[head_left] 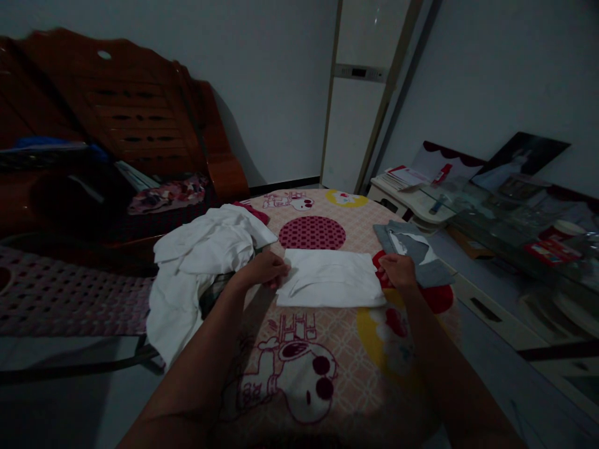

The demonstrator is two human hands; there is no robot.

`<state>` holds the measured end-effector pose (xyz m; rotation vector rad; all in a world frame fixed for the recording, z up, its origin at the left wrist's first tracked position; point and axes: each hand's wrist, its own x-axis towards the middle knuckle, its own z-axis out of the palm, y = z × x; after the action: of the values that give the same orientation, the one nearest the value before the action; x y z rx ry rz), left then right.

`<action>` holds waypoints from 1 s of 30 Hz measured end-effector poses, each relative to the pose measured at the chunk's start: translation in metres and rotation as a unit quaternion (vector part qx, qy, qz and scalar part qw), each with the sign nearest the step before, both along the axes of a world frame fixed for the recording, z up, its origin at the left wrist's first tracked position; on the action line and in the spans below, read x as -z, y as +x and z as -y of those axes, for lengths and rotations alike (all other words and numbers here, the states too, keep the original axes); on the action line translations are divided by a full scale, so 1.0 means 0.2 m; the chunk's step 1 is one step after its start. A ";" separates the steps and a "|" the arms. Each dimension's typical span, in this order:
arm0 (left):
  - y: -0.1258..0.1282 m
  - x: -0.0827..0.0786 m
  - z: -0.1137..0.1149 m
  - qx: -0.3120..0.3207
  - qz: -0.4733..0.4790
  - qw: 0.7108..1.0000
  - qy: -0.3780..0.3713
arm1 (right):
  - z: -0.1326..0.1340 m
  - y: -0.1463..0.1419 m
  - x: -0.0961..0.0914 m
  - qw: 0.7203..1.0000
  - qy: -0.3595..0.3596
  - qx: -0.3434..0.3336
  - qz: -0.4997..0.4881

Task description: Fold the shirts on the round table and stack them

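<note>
A white garment [334, 279], folded into a flat rectangle, lies on the patterned tablecloth [355, 349] in front of me. My left hand [266, 269] is closed at its left edge, the fingertips pinching the cloth. At the opposite edge my right hand [397, 270] is also closed, with thumb and fingers at the upper right side of the fabric. Left of my left hand rises a loose heap of white clothes [210, 240], partly hanging over the table's edge. Just beyond my right hand sits a folded grey garment [423, 255] with a white patch.
A carved wooden sofa [126, 106] with clothes on its seat stands at the back left. A woven chair [79, 290] is at the left. Along the right runs a glass-topped cabinet [496, 224] with papers, a red box and a cup. A tall white air conditioner [353, 125] stands behind.
</note>
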<state>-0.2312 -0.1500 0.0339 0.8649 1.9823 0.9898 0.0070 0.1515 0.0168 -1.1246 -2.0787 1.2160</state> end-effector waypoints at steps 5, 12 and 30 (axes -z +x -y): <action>0.06 -0.02 -0.17 -0.056 -0.283 0.954 0.075 | -0.04 -0.10 0.00 0.967 0.220 -0.017 0.128; 0.15 0.18 -0.34 0.079 -0.415 0.891 0.166 | 0.02 -0.19 0.03 0.924 0.287 -0.042 0.249; 0.22 0.27 -0.33 0.092 -0.472 0.876 0.047 | 0.03 -0.18 0.09 0.878 0.338 -0.042 0.337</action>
<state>-0.1876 -0.0845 -0.0205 1.8004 2.5571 0.5768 -0.0295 0.1464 -0.0012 -1.1927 -2.7451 0.0155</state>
